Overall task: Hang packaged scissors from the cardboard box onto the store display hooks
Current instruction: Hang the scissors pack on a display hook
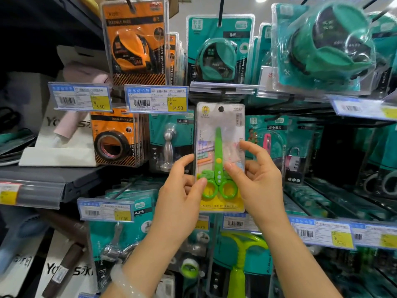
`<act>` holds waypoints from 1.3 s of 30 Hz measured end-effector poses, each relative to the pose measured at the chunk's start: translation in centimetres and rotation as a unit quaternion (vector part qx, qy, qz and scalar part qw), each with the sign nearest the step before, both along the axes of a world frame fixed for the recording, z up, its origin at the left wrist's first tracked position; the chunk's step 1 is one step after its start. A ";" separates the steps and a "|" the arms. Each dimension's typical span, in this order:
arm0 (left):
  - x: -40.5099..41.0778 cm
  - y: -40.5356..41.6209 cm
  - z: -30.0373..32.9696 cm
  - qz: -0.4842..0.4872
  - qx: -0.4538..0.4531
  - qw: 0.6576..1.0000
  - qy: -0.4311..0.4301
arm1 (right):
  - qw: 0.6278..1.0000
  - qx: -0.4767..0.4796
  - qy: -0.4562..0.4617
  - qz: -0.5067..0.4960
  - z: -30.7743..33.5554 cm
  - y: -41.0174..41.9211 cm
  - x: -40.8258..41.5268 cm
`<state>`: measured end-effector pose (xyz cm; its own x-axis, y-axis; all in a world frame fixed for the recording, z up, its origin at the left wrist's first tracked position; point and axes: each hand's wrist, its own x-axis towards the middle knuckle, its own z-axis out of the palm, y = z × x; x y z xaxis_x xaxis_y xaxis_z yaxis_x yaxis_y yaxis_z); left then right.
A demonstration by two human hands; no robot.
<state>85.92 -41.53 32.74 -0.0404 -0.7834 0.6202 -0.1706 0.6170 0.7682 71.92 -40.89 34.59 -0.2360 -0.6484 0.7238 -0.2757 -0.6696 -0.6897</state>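
While both hands grip it, scissors pack point(219, 157) stands upright mid-frame | left hand point(182, 190) pinches lower left edge, right hand point(255, 179) lower right, equally near | hang hole point(221, 109) tops pack, hook not discernible behind.

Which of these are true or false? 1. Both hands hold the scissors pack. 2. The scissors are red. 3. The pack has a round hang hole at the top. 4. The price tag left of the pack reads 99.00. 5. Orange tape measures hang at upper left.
1. True: the left hand and right hand both grip the scissors pack.
2. False: the scissors are green.
3. True: the hang hole sits near the top edge.
4. False: the price tag reads 14.50.
5. True: an orange tape measure hangs there.
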 end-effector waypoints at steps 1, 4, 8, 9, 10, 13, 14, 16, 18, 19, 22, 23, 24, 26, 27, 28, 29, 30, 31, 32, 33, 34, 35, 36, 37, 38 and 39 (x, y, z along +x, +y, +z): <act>0.0 -0.1 0.0 0.002 -0.001 1.000 -0.001 | 1.000 0.003 0.005 -0.005 0.1 0.0 0.0; 0.0 -0.6 0.3 0.005 0.004 1.000 -0.006 | 0.999 0.014 0.017 -0.023 0.4 -0.2 -0.1; -0.1 -1.6 0.9 0.016 0.003 0.998 -0.058 | 0.997 0.048 0.046 -0.049 1.0 -1.5 -0.4; -0.2 -1.9 1.1 0.022 0.002 0.997 -0.079 | 0.994 0.062 0.059 -0.061 1.2 -1.9 -0.5; -0.3 -2.3 1.4 0.028 0.002 0.995 -0.098 | 0.991 0.078 0.073 -0.077 1.4 -2.4 -0.7; -0.9 -3.9 2.4 0.049 0.015 0.988 -0.144 | 0.979 0.105 0.124 -0.121 2.1 -3.9 -0.9; -1.2 -4.6 2.7 0.057 0.029 0.986 -0.157 | 0.973 0.113 0.147 -0.139 2.3 -4.2 -0.8; -1.7 -5.8 3.2 0.073 0.051 0.977 -0.194 | 0.956 0.137 0.195 -0.170 2.7 -4.9 -0.6; -2.1 -6.6 3.5 0.089 0.062 0.965 -0.241 | 0.935 0.174 0.242 -0.192 3.0 -5.6 -0.2; -2.4 -7.1 3.7 0.097 0.071 0.958 -0.261 | 0.924 0.194 0.261 -0.200 3.2 -6.1 0.0; -3.2 -8.8 4.3 0.096 0.149 0.942 -0.286 | 0.898 0.266 0.281 -0.209 3.6 -7.5 0.2; -3.4 -9.2 4.6 0.092 0.183 0.936 -0.285 | 0.888 0.291 0.289 -0.209 3.7 -7.8 0.2; -3.6 -9.4 4.9 0.088 0.207 0.931 -0.289 | 0.875 0.314 0.304 -0.208 3.9 -7.9 0.3; -4.0 -9.3 5.4 0.082 0.220 0.922 -0.307 | 0.852 0.343 0.338 -0.206 3.9 -7.7 0.5; -4.2 -9.1 5.6 0.076 0.229 0.917 -0.317 | 0.846 0.348 0.349 -0.203 3.8 -7.4 0.6; -4.3 -8.8 5.7 0.068 0.248 0.908 -0.331 | 0.843 0.343 0.361 -0.201 3.6 -6.8 0.7; -4.2 -8.2 5.8 0.064 0.256 0.894 -0.362 | 0.842 0.330 0.376 -0.203 3.3 -6.2 0.9; -4.1 -7.3 5.6 0.067 0.237 0.877 -0.411 | 0.840 0.315 0.391 -0.207 3.1 -5.3 1.1; -3.8 -6.5 5.3 0.080 0.189 0.865 -0.459 | 0.837 0.302 0.402 -0.214 2.8 -4.4 1.2; -3.6 -5.8 5.0 0.094 0.129 0.859 -0.487 | 0.834 0.290 0.412 -0.224 2.6 -3.4 1.3; -3.4 -4.8 4.8 0.105 0.083 0.857 -0.499 | 0.829 0.278 0.422 -0.241 2.5 -2.4 1.3; -3.4 -3.8 4.8 0.112 0.049 0.857 -0.500 | 0.821 0.266 0.431 -0.264 2.3 -1.3 1.1; -3.5 -2.6 4.8 0.117 0.016 0.858 -0.500 | 0.814 0.251 0.436 -0.289 2.1 -0.2 0.8; -3.8 -1.5 4.9 0.118 -0.012 0.858 -0.500 | 0.810 0.238 0.435 -0.313 1.9 1.2 0.4; -4.2 -0.3 4.9 0.112 -0.035 0.858 -0.500 | 0.807 0.230 0.429 -0.333 1.6 2.6 -0.1; -4.7 0.9 4.8 0.102 -0.063 0.857 -0.502 | 0.803 0.229 0.423 -0.352 1.2 4.2 -0.7; -5.3 2.0 4.5 0.094 -0.094 0.854 -0.503 | 0.797 0.233 0.419 -0.369 0.8 5.9 -1.3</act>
<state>80.63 -39.48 37.25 -0.5116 -0.7255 0.4602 -0.7958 0.6021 0.0646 70.66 -35.01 35.35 -0.2373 -0.8010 0.5496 -0.9697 0.1616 -0.1832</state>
